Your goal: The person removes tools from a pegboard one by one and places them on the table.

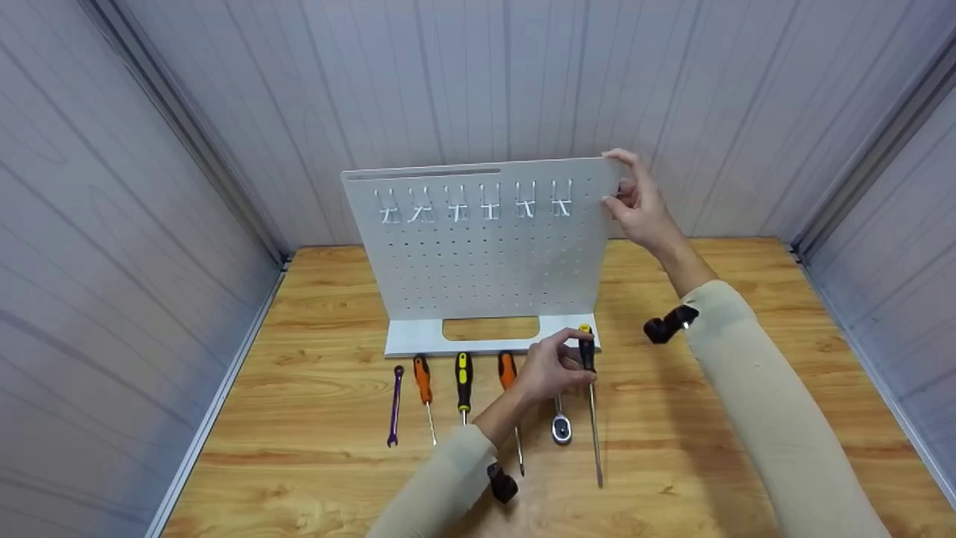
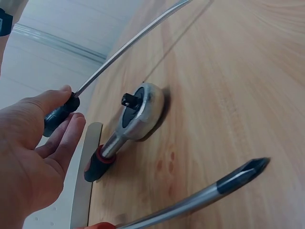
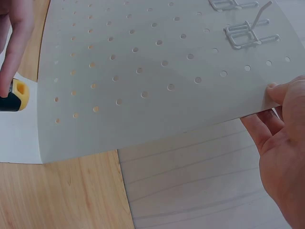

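Observation:
My left hand (image 1: pixel 551 368) pinches the black handle of a long screwdriver (image 1: pixel 587 353) with a yellow end cap. In the left wrist view its shaft (image 2: pixel 128 45) slants above the wood and casts a shadow. Over at the upper right corner of a white pegboard (image 1: pixel 493 261), my right hand (image 1: pixel 641 205) grips the side edge between thumb and fingers. Several wire hooks (image 1: pixel 489 202) sit in a row near the board's top, with nothing hanging on them. Beside the left hand lies a ratchet wrench (image 2: pixel 143 112), its handle partly hidden in the head view.
Left of the ratchet lie an orange Phillips screwdriver (image 1: pixel 508 368), a yellow-and-black screwdriver (image 1: pixel 464 379), another orange screwdriver (image 1: pixel 423 381) and a purple wrench (image 1: pixel 395 407). The pegboard's base (image 1: pixel 414 338) stands behind them on the wooden table (image 1: pixel 299 418). Panelled walls (image 1: pixel 463 82) enclose the table.

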`<action>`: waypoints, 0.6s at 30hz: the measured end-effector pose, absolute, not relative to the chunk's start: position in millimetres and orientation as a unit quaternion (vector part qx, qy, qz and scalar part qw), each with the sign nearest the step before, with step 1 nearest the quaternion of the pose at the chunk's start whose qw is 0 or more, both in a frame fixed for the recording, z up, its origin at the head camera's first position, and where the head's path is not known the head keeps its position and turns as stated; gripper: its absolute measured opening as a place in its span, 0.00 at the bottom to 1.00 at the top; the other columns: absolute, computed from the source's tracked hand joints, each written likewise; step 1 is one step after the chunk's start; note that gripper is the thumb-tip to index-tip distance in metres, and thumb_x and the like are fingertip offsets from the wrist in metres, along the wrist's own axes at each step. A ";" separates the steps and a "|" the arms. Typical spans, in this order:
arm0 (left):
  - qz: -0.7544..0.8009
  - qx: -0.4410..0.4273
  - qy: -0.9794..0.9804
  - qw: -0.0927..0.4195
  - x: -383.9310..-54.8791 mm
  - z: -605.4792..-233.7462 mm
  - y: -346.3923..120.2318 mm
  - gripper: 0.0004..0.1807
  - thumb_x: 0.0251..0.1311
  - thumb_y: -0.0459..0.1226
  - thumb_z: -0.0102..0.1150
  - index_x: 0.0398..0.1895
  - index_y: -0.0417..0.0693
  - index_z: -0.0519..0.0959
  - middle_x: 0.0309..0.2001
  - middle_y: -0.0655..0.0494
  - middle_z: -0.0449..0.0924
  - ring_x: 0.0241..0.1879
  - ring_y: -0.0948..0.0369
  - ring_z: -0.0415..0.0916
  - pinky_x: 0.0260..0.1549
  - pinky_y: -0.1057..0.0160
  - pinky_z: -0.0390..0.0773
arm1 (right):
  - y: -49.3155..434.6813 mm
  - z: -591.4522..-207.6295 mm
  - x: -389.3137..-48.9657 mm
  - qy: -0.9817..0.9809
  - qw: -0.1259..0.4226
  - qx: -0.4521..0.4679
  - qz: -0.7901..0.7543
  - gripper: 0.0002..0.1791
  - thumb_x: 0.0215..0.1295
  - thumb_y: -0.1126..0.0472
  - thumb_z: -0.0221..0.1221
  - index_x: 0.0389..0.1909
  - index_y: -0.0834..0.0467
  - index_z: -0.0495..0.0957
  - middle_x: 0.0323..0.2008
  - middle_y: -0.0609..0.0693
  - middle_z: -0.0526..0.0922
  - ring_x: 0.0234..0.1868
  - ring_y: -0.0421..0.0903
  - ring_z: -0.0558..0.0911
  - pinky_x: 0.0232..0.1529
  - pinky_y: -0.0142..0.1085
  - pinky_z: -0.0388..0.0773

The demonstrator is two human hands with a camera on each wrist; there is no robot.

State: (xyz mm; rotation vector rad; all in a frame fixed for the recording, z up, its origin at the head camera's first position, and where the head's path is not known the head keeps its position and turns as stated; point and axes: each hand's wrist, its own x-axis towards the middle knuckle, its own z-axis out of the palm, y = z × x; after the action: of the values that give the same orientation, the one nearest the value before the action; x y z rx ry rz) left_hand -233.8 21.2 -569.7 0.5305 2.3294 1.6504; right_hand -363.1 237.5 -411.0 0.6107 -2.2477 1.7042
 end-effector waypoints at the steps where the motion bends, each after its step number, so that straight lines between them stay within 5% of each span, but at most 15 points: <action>1: 0.564 0.182 0.796 0.120 -232.9 -570.1 21.6 0.34 0.58 0.27 0.84 0.68 0.52 0.85 0.46 0.44 0.95 0.38 0.68 0.89 0.39 0.73 0.87 | 237.2 -411.1 -362.9 -0.772 0.128 0.210 0.586 0.35 0.82 0.77 0.54 0.83 0.52 0.63 0.53 0.52 0.83 0.39 0.44 0.81 0.40 0.29 0.79; 18: 0.515 0.180 0.827 0.136 -228.3 -576.8 35.4 0.33 0.59 0.27 0.83 0.69 0.45 0.86 0.40 0.42 0.96 0.28 0.70 0.84 0.25 0.73 0.84 | 238.5 -411.3 -363.1 -0.775 0.124 0.207 0.584 0.36 0.82 0.77 0.54 0.83 0.50 0.62 0.55 0.56 0.87 0.45 0.43 0.86 0.50 0.32 0.87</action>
State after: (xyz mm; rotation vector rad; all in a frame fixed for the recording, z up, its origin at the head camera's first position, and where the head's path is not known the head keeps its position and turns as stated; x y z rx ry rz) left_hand -228.3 35.4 -576.8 0.5202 2.3948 1.4904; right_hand -363.1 238.5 -411.3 0.6032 -2.2598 1.7017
